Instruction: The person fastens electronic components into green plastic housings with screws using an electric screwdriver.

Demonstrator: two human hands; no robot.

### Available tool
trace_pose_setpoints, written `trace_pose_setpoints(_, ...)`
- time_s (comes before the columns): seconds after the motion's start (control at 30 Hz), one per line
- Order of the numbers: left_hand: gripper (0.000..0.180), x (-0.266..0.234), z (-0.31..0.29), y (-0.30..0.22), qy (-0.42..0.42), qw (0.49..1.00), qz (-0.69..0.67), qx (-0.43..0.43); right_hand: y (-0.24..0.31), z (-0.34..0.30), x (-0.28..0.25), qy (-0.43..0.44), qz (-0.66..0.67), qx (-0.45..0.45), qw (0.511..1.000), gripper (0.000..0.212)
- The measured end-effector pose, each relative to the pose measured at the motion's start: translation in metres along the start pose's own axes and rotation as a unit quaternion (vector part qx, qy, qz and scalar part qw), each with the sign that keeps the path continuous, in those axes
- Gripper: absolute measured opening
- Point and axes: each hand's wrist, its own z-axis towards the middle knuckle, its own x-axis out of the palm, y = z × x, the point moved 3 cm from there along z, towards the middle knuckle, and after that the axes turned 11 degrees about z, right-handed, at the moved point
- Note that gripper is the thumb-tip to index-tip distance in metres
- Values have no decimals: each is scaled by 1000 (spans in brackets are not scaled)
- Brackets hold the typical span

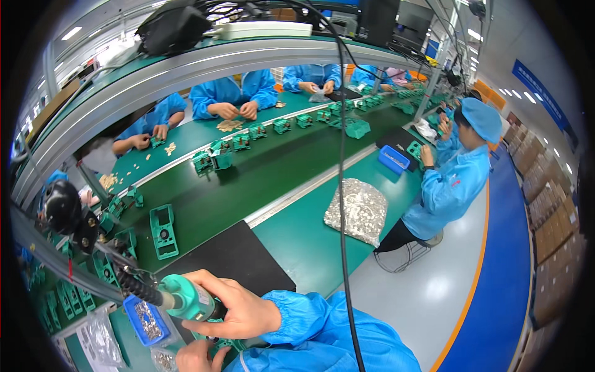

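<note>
My right hand (238,305) is wrapped round a green-bodied electric screwdriver (187,296), which hangs from a black coiled cord. Below it, at the lower edge, my left hand (199,356) grips a small green plastic housing (229,343). The screwdriver and right hand cover most of that housing, and its tip is hidden. A black mat (229,257) lies just beyond my hands. To their left stands a blue bin (144,319) of small metal screws.
A green conveyor (266,173) carries several housings, including an empty green frame (163,230). A bag of small metal parts (356,212) lies on the bench to the right. Co-workers in blue sit opposite; another person (455,167) sits at right. A black cable (343,186) hangs across the view.
</note>
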Motion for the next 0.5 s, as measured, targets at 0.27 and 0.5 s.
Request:
trace_pose_setpoints(0.27, 44, 60, -39, 48, 6, 989, 111, -95, 10, 13, -10, -2, -65, -12, 998, 50)
trace_pose_setpoints(0.5, 38, 61, -44, 43, -5, 976, 141, -167, 10, 16, -19, 45, -115, 1, 992, 53)
